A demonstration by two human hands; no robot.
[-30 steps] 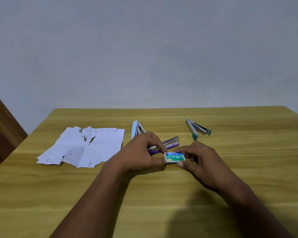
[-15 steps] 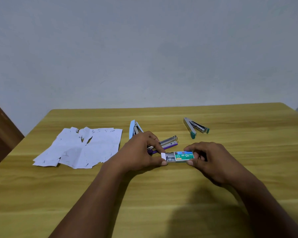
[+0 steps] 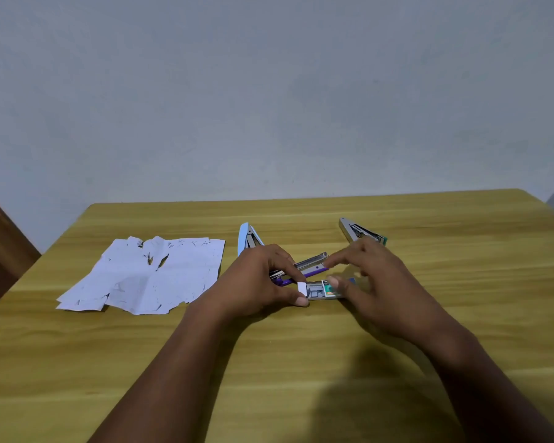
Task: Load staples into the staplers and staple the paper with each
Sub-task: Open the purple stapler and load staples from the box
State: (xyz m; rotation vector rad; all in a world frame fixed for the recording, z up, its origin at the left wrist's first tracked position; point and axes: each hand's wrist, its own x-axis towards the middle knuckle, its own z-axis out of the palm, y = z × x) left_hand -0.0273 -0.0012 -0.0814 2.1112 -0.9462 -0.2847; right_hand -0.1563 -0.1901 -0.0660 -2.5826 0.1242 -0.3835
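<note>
Purple stapler (image 3: 311,269) partly behind left hand (image 3: 263,279).

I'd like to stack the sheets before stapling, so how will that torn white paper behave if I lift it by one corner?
The paper is probably floppy: it looks thin, creased and lies nearly flat on the table. It seems fragile, since tears show near its top edge. Its overlapping loose sheets may slide apart when lifted.

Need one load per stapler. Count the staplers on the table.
3: light blue stapler beyond the left hand, purple stapler between both hands, teal-tipped stapler behind the right hand. All lie open.
</note>
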